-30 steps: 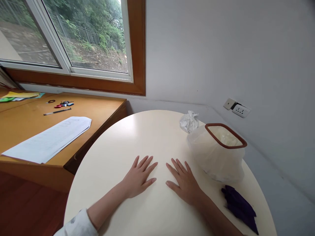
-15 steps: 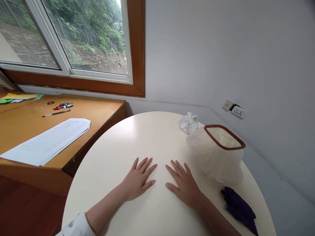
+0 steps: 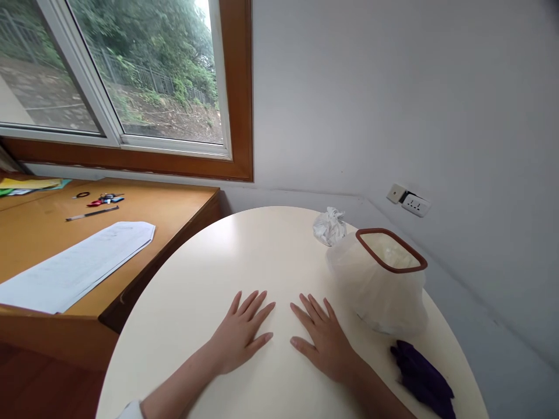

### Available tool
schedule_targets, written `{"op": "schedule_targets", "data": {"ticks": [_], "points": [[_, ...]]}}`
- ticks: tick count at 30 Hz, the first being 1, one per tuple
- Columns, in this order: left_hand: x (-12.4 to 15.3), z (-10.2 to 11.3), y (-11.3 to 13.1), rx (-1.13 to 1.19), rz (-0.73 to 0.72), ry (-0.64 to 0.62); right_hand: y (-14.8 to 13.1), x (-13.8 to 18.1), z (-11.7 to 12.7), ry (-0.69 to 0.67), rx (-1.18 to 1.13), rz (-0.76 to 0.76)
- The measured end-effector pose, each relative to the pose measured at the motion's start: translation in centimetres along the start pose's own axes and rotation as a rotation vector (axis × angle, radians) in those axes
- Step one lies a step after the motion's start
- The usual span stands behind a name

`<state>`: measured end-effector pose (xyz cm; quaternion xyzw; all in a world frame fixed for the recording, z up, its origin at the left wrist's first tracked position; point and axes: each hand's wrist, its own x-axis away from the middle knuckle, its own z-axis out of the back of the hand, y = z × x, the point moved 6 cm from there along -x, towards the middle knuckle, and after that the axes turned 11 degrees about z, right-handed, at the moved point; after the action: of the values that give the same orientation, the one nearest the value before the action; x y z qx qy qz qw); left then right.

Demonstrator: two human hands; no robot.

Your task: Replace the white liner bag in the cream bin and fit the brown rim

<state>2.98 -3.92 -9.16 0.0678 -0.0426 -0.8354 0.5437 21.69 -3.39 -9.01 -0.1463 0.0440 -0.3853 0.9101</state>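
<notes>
My left hand (image 3: pixel 240 334) and my right hand (image 3: pixel 321 340) both lie flat, palms down, on the round cream table (image 3: pixel 244 256), fingers spread and holding nothing. To the right of my right hand stands a small bin (image 3: pixel 384 282) with a brown rim and a translucent white bag liner. A crumpled white paper ball (image 3: pixel 329 226) sits on the table just behind the bin. A dark purple cloth (image 3: pixel 421 378) lies at the table's right edge, in front of the bin.
A wooden desk (image 3: pixel 166 201) at the left carries white paper sheets (image 3: pixel 78 265), a pen (image 3: pixel 91 213) and small items. Behind it is a wood-framed window (image 3: pixel 238 93). A wall socket (image 3: pixel 414 203) sits on the grey wall at the right.
Both hands stay flat on the table. The view has shifted slightly, so everything sits a little lower and further left in the picture.
</notes>
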Motion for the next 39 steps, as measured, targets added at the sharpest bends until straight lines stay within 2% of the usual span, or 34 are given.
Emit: {"op": "schedule_targets", "data": {"ticks": [8, 24, 39], "points": [[0.0, 0.5, 0.0, 0.006, -0.014, 0.044, 0.0, 0.0, 0.2, 0.014, -0.028, 0.001], [-0.1, 0.9, 0.0, 0.045, 0.033, 0.026, -0.1, 0.2, 0.6, 0.031, -0.072, -0.024], [0.8, 1.4, 0.6, 0.030, 0.065, 0.090, -0.7, 0.6, 0.9, 0.083, -0.042, -0.045]]}}
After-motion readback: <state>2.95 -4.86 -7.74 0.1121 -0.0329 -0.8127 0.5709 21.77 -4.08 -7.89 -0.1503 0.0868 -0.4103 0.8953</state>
